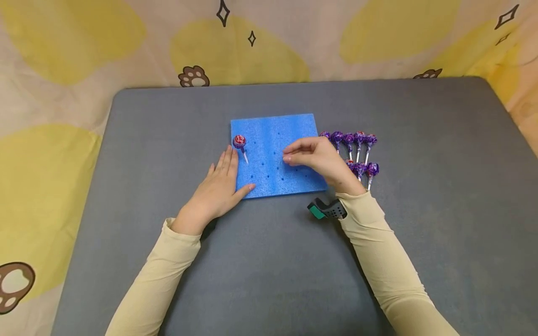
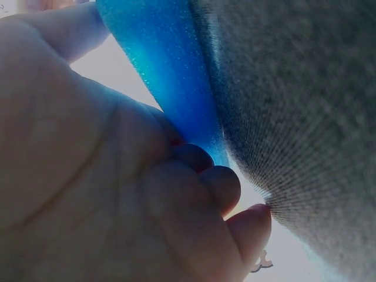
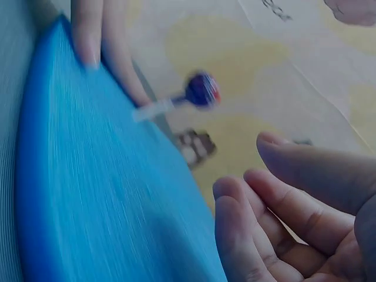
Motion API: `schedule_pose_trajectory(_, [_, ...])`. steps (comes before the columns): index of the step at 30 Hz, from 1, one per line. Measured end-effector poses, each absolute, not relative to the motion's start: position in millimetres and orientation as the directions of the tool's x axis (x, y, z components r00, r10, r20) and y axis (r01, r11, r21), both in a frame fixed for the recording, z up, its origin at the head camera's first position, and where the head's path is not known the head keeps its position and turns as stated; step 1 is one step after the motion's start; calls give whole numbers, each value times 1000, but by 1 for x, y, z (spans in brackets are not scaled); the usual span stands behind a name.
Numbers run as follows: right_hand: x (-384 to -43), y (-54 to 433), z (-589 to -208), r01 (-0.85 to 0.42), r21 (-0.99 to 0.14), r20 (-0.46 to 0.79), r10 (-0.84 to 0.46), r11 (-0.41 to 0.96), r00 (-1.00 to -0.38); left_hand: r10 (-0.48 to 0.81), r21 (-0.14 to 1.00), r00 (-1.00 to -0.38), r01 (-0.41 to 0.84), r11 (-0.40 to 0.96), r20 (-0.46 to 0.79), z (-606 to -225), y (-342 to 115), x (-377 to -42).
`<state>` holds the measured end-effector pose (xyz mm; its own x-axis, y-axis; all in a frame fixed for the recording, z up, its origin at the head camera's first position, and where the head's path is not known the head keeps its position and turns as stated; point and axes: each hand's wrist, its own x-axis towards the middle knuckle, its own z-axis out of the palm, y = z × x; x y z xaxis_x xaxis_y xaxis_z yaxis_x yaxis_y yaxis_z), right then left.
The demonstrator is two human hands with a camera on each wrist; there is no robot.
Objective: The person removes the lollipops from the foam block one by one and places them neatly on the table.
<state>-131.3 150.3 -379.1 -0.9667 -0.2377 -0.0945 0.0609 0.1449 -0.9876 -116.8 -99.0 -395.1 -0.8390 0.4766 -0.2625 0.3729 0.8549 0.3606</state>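
Note:
A blue foam board (image 1: pixel 269 128) with small holes lies on the table. One lollipop (image 1: pixel 239 141) in a purple and red wrapper stands by its stick near the board's left side, head up; the right wrist view shows this lollipop (image 3: pixel 202 91) too. My left hand (image 1: pixel 215 190) rests along the left edge, fingers straight, thumb over the front left corner. Over the right half of the board hovers my right hand (image 1: pixel 322 159), fingers loosely bent. In the right wrist view nothing sits between the thumb and fingers of that hand (image 3: pixel 311 223).
Right of the board, several wrapped lollipops (image 1: pixel 359 137) lie in a back row, and more lollipops (image 1: pixel 372 169) form a front row, partly hidden by my right hand. A grey table (image 1: pixel 260 280) carries everything, backed by a patterned yellow cloth (image 1: pixel 239 51).

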Motion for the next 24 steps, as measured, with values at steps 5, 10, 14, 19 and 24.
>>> schedule_pose_trajectory(5, [-144, 114, -381, 82, -991, -109, -262, 109, -959, 475, 362, -840, 371, 855, -261, -396, -100, -117])
schedule_pose_trajectory(10, [-152, 89, -384, 108, -993, -117, -237, 51, -964, 488, 364, -835, 385, 848, -253, -396, -100, -117])
schedule_pose_trajectory(14, [-153, 78, -389, 75, -997, -79, -196, 28, -977, 489, 367, -836, 385, 847, -251, -396, -100, -117])
schedule_pose_trajectory(19, [-152, 71, -397, 17, -1000, -18, -138, 13, -990, 489, 367, -835, 385, 847, -251, -396, -99, -118])
schedule_pose_trajectory(24, [-152, 66, -400, 3, -1000, -5, -123, 18, -992, 488, 367, -833, 382, 848, -259, -397, -100, -119])
